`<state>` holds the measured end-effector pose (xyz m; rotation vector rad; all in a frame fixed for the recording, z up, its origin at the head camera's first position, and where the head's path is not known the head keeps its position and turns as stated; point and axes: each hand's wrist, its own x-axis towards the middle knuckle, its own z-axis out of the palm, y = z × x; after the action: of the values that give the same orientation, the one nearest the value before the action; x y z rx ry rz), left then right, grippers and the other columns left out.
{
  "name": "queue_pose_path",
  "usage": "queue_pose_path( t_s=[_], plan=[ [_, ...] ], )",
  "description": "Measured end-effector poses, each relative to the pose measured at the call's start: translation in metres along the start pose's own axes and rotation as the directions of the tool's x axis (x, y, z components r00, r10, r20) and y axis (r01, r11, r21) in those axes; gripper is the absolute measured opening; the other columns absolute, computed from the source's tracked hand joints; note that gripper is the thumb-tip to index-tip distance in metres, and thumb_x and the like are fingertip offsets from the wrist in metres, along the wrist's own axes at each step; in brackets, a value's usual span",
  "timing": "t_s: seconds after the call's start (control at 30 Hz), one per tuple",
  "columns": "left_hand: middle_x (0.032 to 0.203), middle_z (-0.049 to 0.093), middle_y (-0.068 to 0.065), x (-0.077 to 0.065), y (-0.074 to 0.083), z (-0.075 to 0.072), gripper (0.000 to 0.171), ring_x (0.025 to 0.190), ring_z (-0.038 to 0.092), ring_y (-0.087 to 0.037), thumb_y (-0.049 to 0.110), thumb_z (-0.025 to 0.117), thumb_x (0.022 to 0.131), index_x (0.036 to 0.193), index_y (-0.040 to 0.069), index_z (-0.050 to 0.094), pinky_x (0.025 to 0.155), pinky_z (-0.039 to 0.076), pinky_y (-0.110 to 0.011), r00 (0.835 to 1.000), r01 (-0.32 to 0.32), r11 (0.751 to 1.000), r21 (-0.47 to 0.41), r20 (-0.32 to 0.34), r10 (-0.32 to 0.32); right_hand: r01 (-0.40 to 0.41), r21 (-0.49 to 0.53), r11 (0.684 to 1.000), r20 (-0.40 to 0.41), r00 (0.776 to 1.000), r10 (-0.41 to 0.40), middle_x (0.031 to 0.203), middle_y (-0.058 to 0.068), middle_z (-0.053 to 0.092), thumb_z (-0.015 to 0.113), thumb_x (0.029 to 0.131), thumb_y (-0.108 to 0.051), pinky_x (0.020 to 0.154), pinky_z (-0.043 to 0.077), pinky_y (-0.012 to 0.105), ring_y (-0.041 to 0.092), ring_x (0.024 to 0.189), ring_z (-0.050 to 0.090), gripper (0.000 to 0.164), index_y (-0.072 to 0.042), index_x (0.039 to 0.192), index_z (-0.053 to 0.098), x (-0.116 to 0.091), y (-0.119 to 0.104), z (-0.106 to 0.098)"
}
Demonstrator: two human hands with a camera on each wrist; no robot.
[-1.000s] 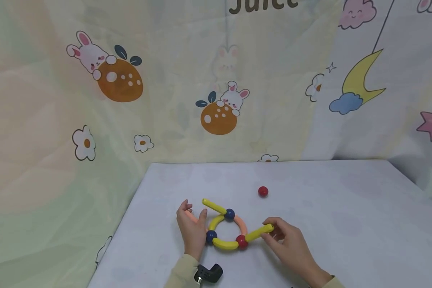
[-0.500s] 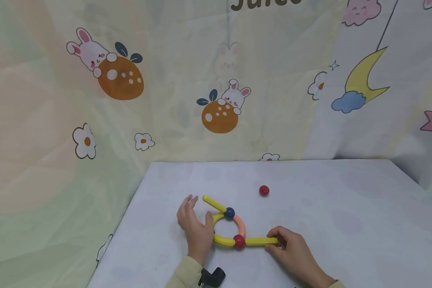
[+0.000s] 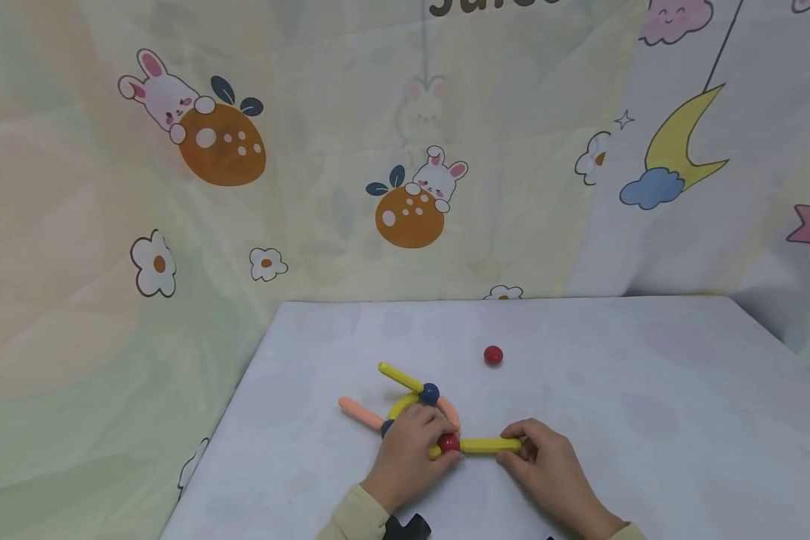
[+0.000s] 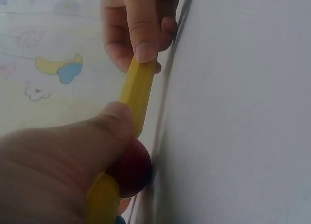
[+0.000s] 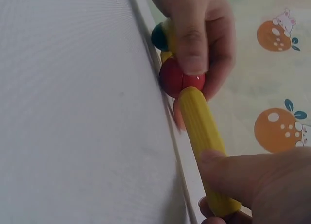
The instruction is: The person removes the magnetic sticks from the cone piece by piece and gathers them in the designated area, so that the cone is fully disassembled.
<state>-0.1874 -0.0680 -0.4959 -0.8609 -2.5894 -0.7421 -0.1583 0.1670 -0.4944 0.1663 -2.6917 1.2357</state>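
Observation:
Pieces of rods and balls are joined in a ring on the table. My left hand (image 3: 412, 454) pinches the red ball (image 3: 449, 442) at the ring's near right, thumb in front and fingers behind. From that ball a straight yellow rod (image 3: 487, 445) sticks out to the right. Its outer end is pinched between thumb and fingers of my right hand (image 3: 548, 469). At the ring's top is a blue ball (image 3: 430, 394) with another yellow rod (image 3: 400, 376) on it. A pink rod (image 3: 361, 412) points left from a second blue ball, partly hidden by my left hand.
A loose red ball (image 3: 493, 355) lies on the white table (image 3: 614, 390) behind the ring. A black device (image 3: 408, 528) is by the left sleeve (image 3: 355, 517). Behind the table hangs a printed backdrop (image 3: 324, 150).
My left hand has moved right from the ring's left side to the red ball, baring the pink rod. My right hand has swung the yellow rod from slanting to level.

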Motion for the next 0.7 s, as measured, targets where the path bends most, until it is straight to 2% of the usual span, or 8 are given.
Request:
queue_pose_path(
  t_s=[0.1,0.27,0.53,0.7],
  plan=[
    [0.104,0.056,0.015,0.0003,-0.0020,-0.0015,0.034,0.100,0.046,-0.006,0.048,0.074,0.083,0.111,0.028,0.068,0.093,0.045,-0.027,0.999,0.002,0.997,0.073,0.053,-0.006,-0.009,-0.030,1.000,0.001,1.000,0.009,0.075,-0.012,0.053,0.086,0.072,-0.009,0.055,0.041,0.020,0.005,0.061,0.045,0.030,-0.024,0.090,0.067,0.0006,0.0007,0.0002],
    [0.109,0.057,0.014,0.0000,-0.0017,-0.0026,0.036,0.101,0.048,-0.008,0.045,0.073,0.085,0.116,0.027,0.067,0.097,0.043,-0.034,0.994,0.056,0.994,0.089,0.091,-0.064,-0.032,-0.070,0.997,0.023,0.999,0.034,0.082,-0.013,0.057,0.085,0.073,-0.009,0.054,0.039,0.020,0.005,0.060,0.044,0.029,-0.025,0.092,0.069,0.0011,0.0006,-0.0003],
    [0.106,0.059,0.014,-0.0006,0.0022,-0.0014,0.030,0.094,0.053,-0.006,0.037,0.076,0.085,0.111,0.024,0.068,0.088,0.046,-0.029,0.995,0.064,0.994,0.091,0.064,-0.070,-0.047,-0.106,0.993,0.064,0.996,0.054,0.083,-0.015,0.056,0.084,0.075,-0.012,0.055,0.039,0.020,0.005,0.060,0.044,0.028,-0.028,0.092,0.069,0.0000,0.0000,-0.0013],
    [0.105,0.059,0.014,-0.0001,0.0029,-0.0018,0.029,0.093,0.053,-0.005,0.034,0.077,0.084,0.110,0.024,0.069,0.083,0.047,-0.025,0.995,0.077,0.994,0.074,0.054,-0.081,-0.041,-0.123,0.992,0.067,0.997,0.049,0.088,-0.014,0.058,0.081,0.078,-0.012,0.057,0.041,0.020,0.005,0.063,0.046,0.024,-0.025,0.095,0.070,0.0016,-0.0052,-0.0024]
  ],
)
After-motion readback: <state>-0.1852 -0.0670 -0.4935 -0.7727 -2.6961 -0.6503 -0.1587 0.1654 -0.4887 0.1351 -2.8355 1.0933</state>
